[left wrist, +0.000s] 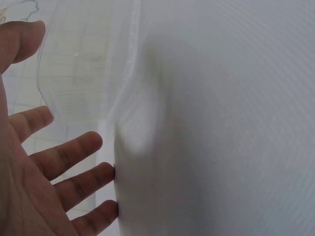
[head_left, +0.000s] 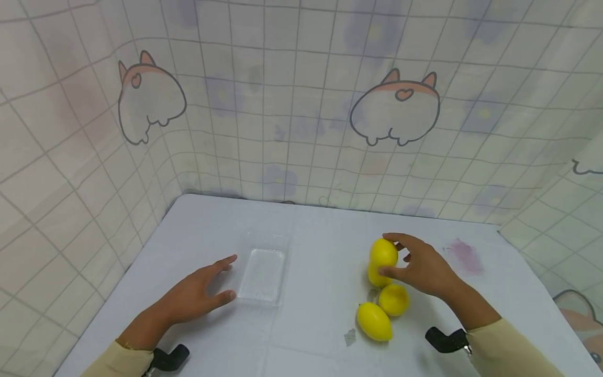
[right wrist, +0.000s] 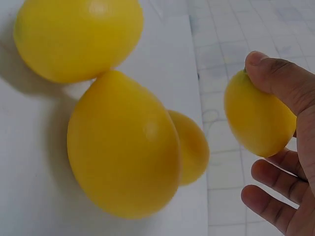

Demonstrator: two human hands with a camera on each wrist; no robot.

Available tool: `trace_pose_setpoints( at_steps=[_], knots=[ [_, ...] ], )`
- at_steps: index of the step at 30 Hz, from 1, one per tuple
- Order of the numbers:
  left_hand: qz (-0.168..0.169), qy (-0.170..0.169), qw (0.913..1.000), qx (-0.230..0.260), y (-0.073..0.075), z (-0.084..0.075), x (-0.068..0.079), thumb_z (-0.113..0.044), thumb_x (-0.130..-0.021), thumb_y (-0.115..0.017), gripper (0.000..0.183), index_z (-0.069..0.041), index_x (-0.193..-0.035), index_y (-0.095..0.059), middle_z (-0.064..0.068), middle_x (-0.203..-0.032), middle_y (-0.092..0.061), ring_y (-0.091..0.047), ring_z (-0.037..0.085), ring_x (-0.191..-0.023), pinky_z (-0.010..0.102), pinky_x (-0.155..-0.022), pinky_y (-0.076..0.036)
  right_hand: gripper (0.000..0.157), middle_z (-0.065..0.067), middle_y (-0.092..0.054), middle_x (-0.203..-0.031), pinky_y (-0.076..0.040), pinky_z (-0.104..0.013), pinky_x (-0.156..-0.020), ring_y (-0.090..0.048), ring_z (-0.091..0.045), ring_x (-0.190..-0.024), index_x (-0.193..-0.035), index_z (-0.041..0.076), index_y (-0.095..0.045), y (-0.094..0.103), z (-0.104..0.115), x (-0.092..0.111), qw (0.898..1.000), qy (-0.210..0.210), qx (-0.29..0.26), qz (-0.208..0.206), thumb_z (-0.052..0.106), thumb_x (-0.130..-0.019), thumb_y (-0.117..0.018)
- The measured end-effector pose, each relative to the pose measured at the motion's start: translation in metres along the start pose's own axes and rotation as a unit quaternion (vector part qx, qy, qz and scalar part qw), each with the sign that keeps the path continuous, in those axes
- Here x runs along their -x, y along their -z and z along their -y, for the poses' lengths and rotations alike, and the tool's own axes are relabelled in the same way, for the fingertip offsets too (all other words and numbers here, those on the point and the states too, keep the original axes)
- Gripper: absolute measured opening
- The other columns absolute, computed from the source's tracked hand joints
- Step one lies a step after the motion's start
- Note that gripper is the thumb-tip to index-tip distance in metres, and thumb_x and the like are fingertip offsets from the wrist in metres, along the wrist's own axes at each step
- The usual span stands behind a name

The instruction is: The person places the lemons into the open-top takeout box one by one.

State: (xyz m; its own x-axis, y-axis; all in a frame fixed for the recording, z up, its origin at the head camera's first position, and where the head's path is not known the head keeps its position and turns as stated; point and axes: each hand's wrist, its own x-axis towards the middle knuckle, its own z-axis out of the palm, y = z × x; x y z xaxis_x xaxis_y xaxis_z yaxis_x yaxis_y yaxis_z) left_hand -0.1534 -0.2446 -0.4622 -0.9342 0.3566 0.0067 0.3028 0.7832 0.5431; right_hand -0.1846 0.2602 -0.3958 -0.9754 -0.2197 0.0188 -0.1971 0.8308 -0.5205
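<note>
My right hand pinches a lemon between thumb and fingers, and the right wrist view shows it raised off the table. In the head view this lemon partly covers another lemon behind it. Nearer to me lie two more lemons, a rounder-looking one and one with a pointed tip. On the left, my left hand is spread, thumb and fingers apart and holding nothing. It is beside a clear plastic container; whether a fingertip touches the wall I cannot tell.
The white table has a pink stain at the right and a small grey patch by the lemons. A checked curtain with cartoon animals hangs behind and at both sides.
</note>
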Motion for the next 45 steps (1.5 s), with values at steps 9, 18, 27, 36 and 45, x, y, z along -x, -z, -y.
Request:
trace_pose_setpoints(
  at_steps=[9, 18, 27, 36, 45],
  knots=[
    [-0.003, 0.002, 1.0, -0.004, -0.002, 0.0, -0.001, -0.059, -0.093, -0.068, 0.082, -0.024, -0.16, -0.037, 0.009, -0.153, -0.051, -0.044, 0.036, -0.142, 0.061, -0.113, -0.036, 0.086, -0.012, -0.061, -0.129, -0.058, -0.04, -0.075, -0.062, -0.034, -0.103, -0.149, 0.021, -0.053, -0.008, 0.014, -0.004, 1.0, -0.003, -0.002, 0.007, 0.055, -0.077, -0.086],
    [-0.001, 0.008, 0.9999, -0.007, -0.002, 0.0, 0.0, -0.06, -0.092, -0.067, 0.083, -0.023, -0.16, -0.037, 0.01, -0.152, -0.052, -0.045, 0.037, -0.141, 0.062, -0.112, -0.036, 0.084, -0.01, -0.062, -0.13, -0.057, -0.038, -0.076, -0.062, -0.026, -0.096, -0.148, 0.022, -0.054, -0.016, 0.026, -0.006, 1.0, 0.008, -0.012, 0.008, 0.051, -0.077, -0.088],
    [-0.001, 0.006, 0.9999, -0.011, -0.003, 0.001, -0.001, -0.061, -0.093, -0.067, 0.084, -0.024, -0.161, -0.035, 0.01, -0.151, -0.053, -0.046, 0.036, -0.14, 0.063, -0.111, -0.037, 0.086, -0.006, -0.061, -0.131, -0.056, -0.04, -0.079, -0.062, -0.024, -0.097, -0.148, 0.025, -0.054, -0.025, 0.037, -0.009, 1.0, 0.016, -0.015, 0.007, 0.057, -0.076, -0.086],
    [-0.001, 0.017, 0.9998, -0.009, -0.004, 0.0, -0.001, -0.061, -0.092, -0.068, 0.084, -0.026, -0.161, -0.035, 0.008, -0.15, -0.054, -0.045, 0.037, -0.141, 0.064, -0.111, -0.036, 0.085, -0.003, -0.062, -0.13, -0.055, -0.038, -0.078, -0.063, -0.027, -0.098, -0.147, 0.028, -0.055, -0.032, 0.049, -0.012, 0.999, 0.025, -0.03, 0.013, 0.06, -0.075, -0.086],
    [0.0, 0.02, 0.9997, -0.011, -0.002, -0.003, 0.0, -0.06, -0.092, -0.068, 0.083, -0.025, -0.161, -0.036, 0.01, -0.15, -0.054, -0.046, 0.038, -0.14, 0.064, -0.11, -0.037, 0.085, 0.001, -0.061, -0.131, -0.055, -0.037, -0.079, -0.062, -0.027, -0.101, -0.146, 0.03, -0.055, -0.042, 0.061, -0.014, 0.998, 0.033, -0.047, 0.019, 0.059, -0.074, -0.087]
  ],
)
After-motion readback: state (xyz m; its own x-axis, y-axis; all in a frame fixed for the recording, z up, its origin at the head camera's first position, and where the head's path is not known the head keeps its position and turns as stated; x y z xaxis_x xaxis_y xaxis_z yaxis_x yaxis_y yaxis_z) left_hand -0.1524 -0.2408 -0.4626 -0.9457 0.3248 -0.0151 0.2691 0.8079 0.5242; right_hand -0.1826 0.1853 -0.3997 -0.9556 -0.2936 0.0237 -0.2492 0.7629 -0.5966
